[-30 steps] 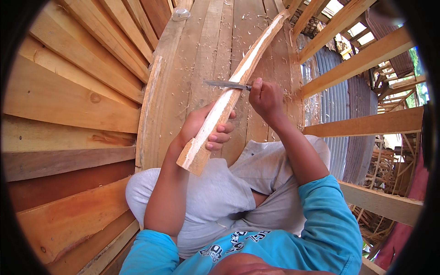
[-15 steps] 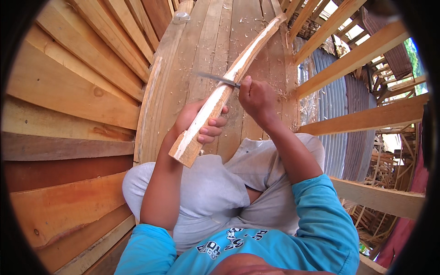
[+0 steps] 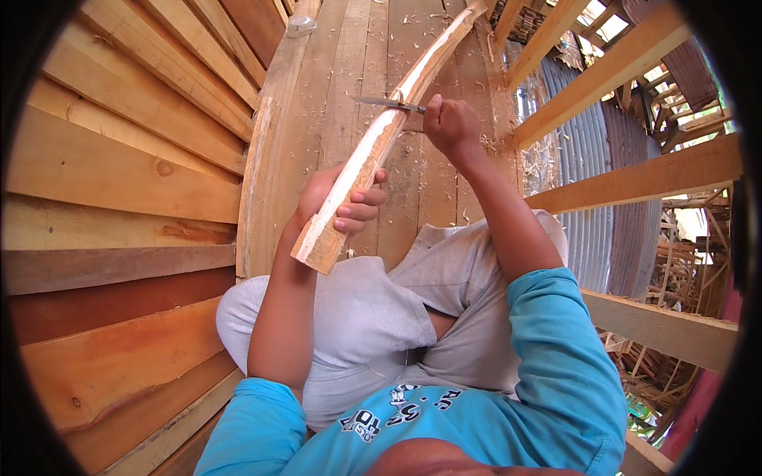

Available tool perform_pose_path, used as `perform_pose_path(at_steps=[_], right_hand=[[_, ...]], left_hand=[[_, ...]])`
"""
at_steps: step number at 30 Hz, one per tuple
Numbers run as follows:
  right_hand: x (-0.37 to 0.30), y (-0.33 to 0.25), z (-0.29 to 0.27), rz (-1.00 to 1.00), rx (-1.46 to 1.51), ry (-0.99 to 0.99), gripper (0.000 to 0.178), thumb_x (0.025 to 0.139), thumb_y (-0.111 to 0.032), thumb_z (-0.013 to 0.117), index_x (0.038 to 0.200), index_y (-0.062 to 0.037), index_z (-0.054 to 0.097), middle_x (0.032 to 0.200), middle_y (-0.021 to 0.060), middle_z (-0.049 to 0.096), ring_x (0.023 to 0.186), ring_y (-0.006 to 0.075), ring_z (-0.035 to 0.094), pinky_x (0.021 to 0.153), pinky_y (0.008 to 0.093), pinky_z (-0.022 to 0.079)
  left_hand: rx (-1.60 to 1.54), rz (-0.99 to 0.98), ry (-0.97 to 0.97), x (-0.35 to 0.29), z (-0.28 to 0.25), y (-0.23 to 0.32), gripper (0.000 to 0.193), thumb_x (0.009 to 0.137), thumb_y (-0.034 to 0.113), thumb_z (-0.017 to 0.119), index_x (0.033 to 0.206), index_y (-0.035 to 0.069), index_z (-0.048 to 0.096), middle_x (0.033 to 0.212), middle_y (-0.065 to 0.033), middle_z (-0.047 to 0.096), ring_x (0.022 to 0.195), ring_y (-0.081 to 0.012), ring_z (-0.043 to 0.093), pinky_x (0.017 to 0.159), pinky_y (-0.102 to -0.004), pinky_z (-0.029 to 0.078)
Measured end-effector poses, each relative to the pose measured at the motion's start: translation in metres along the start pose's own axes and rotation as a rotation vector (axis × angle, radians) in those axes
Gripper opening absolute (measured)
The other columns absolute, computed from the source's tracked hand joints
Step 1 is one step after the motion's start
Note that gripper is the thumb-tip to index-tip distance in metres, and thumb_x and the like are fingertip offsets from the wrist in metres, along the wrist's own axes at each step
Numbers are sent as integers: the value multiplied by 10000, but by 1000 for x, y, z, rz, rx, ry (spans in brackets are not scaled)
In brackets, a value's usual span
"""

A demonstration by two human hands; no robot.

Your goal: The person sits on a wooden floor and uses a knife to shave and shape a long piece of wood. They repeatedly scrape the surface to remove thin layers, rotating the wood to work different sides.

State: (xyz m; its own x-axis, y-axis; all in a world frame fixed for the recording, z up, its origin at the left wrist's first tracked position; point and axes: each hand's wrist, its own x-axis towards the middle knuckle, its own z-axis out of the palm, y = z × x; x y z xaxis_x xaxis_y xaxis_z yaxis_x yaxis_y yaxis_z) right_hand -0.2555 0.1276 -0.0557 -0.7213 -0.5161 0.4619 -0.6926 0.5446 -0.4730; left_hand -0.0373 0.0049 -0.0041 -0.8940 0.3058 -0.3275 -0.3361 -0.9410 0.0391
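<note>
A long, slightly curved piece of wood (image 3: 355,174) slants from above my lap up to the far right, its upper face pale and freshly shaved. My left hand (image 3: 355,202) is wrapped round its near part from beneath, fingers curling up on the right side. In my right hand (image 3: 451,124), closed in a fist, is the handle of a knife (image 3: 381,101). The blade lies across the wood's upper face, past its middle toward the far end, and its tip sticks out to the left. Most of the handle is hidden in the fist.
Wood shavings are scattered over the plank floor (image 3: 337,119). Stacked boards (image 3: 119,170) form a wall close on the left. Wooden rails (image 3: 635,174) and corrugated metal sheets (image 3: 575,107) line the right. A small clear-looking object (image 3: 301,27) lies at the far left.
The knife and my right hand have moved along the wood, away from me. The view has shifted a little; my left hand keeps its grip on the wood.
</note>
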Motion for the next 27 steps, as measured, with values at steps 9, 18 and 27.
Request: perform_pose_path(at_steps=[9,18,27], right_hand=[[-6,7,1,-29,-15,-45,495,919,-254,425,536,-8,618,543,233,577,508,416,602,533,510,497],[-8,8,-2,0,-3,-48,526,935,-275,392,531,-18,611,549,228,588,499,399,613,536,510,506],[-10,-8,-6,50,-155,-44,496,928,-286,414,584,-11,641,555,236,591,528,423,610,588,526,510]], left_hand=[[51,4,-3,3,-4,-6,299,1023,275,293,1074,-3,389,694,-55,414,433,-80,419,313,-200,380],[169,-11,34,-8,-5,-13,327,1036,309,290,1072,0,390,679,-39,403,436,-72,420,318,-201,396],[212,-17,40,-7,0,-16,293,1020,289,298,1046,17,404,642,-25,397,394,-70,396,295,-194,347]])
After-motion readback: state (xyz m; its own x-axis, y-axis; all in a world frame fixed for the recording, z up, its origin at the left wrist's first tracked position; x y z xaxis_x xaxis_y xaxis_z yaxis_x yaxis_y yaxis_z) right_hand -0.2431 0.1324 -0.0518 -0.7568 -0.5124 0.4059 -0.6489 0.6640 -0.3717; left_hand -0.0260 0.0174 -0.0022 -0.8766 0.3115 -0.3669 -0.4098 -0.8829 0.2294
